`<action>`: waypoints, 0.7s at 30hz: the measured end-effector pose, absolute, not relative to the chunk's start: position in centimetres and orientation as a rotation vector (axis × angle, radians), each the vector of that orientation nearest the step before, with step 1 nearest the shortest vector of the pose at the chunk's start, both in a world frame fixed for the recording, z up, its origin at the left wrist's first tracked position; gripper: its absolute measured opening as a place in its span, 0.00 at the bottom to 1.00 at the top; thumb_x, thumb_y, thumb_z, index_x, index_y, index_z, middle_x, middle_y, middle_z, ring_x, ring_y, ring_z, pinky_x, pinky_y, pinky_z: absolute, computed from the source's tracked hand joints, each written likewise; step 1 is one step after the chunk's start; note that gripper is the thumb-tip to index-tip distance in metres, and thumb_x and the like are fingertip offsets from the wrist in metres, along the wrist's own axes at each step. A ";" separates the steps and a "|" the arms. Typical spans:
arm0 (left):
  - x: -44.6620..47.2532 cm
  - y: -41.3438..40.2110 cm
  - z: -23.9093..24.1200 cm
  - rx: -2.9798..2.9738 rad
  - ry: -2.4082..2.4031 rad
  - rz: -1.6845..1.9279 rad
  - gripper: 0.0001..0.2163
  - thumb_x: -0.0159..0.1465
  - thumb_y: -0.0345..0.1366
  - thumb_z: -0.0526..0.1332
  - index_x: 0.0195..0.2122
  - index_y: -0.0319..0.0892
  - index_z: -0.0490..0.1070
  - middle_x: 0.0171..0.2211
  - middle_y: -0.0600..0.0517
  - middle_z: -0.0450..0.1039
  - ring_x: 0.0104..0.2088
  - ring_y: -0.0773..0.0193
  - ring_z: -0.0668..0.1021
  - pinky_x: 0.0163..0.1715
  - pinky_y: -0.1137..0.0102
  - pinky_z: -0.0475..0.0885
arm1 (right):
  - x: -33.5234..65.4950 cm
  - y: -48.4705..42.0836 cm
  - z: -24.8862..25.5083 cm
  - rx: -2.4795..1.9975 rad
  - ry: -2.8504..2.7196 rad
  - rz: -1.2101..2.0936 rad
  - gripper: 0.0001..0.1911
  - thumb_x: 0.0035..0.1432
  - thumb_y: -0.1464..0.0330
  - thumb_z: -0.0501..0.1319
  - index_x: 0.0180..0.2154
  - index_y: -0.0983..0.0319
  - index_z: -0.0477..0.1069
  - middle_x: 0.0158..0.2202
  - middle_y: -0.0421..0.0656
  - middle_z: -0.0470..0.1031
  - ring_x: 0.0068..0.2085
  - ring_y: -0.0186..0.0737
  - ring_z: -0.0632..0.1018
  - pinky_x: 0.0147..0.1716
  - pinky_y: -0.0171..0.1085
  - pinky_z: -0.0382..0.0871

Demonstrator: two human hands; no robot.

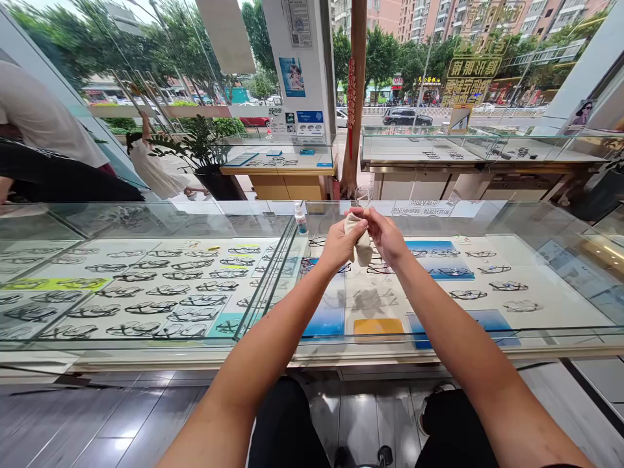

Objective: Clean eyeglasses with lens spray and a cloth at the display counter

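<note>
Both hands are raised over the glass display counter (pixel 326 354), close together. My left hand (pixel 338 242) is closed on a crumpled beige cloth (pixel 361 250), which hangs down between the hands. My right hand (pixel 389 238) is closed, its fingertips pinching a thin-rimmed pair of eyeglasses (pixel 363 195) that stands up just beyond the cloth. Fingers and cloth hide part of the eyeglasses. A small white spray bottle (pixel 301 220) stands upright on the counter glass, left of my left hand.
Rows of eyeglass frames (pixel 155 307) lie inside the counter, with blue trays (pixel 441 260) and a yellow-orange card (pixel 378 327). A printed paper sheet (pixel 419 208) lies at its far edge. A person (pixel 43 130) is at the left. More showcases (pixel 439 153) stand by the window.
</note>
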State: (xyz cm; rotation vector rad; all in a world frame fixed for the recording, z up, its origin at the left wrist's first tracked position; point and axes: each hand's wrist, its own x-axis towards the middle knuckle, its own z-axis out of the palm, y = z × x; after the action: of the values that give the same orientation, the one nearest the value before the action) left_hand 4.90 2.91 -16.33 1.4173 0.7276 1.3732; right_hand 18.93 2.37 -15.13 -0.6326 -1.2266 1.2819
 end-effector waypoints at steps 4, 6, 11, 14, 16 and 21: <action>4.9 3.2 -16.7 1.398 0.736 1.410 0.30 0.55 0.65 0.78 0.31 0.40 0.75 0.25 0.55 0.69 0.27 0.68 0.67 0.30 0.69 0.62 | 18.8 2.7 -15.5 -0.620 -1.262 1.253 0.31 0.57 0.37 0.71 0.46 0.54 0.89 0.53 0.43 0.89 0.60 0.52 0.84 0.61 0.45 0.75; 4.9 3.4 -16.9 1.386 0.742 1.433 0.30 0.55 0.66 0.77 0.31 0.40 0.75 0.25 0.55 0.69 0.28 0.68 0.67 0.30 0.70 0.62 | 18.8 2.9 -15.7 -0.613 -1.278 1.247 0.31 0.58 0.37 0.71 0.46 0.54 0.89 0.53 0.44 0.89 0.59 0.51 0.84 0.60 0.44 0.75; 5.1 3.6 -16.8 1.305 0.734 1.485 0.31 0.53 0.67 0.78 0.32 0.40 0.76 0.26 0.55 0.71 0.28 0.68 0.68 0.31 0.70 0.63 | 18.7 3.2 -16.2 -0.617 -1.320 1.213 0.28 0.61 0.40 0.70 0.47 0.54 0.89 0.52 0.43 0.89 0.56 0.49 0.85 0.57 0.43 0.75; 5.2 3.4 -16.6 1.274 0.750 1.521 0.32 0.52 0.68 0.78 0.30 0.40 0.73 0.25 0.55 0.70 0.27 0.69 0.67 0.29 0.71 0.62 | 18.7 3.3 -16.3 -0.627 -1.333 1.193 0.24 0.62 0.45 0.70 0.48 0.54 0.90 0.52 0.42 0.89 0.56 0.49 0.84 0.56 0.43 0.75; 5.2 3.3 -16.6 1.282 0.770 1.540 0.32 0.53 0.67 0.77 0.28 0.41 0.71 0.24 0.56 0.67 0.26 0.69 0.65 0.28 0.71 0.60 | 18.6 3.2 -16.2 -0.635 -1.326 1.209 0.21 0.61 0.50 0.71 0.48 0.54 0.90 0.51 0.41 0.89 0.56 0.49 0.84 0.56 0.44 0.75; 5.2 3.1 -16.8 1.294 0.803 1.561 0.30 0.60 0.66 0.74 0.28 0.42 0.69 0.22 0.57 0.64 0.24 0.70 0.64 0.24 0.71 0.58 | 18.5 2.6 -15.6 -0.657 -1.294 1.225 0.22 0.50 0.64 0.72 0.49 0.52 0.90 0.47 0.39 0.89 0.55 0.50 0.83 0.56 0.45 0.77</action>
State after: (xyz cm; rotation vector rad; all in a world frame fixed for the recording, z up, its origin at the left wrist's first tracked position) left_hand 5.18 3.12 -16.78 1.2940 0.8032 1.5613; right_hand 18.50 2.59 -15.61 -0.6568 -1.2941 1.2255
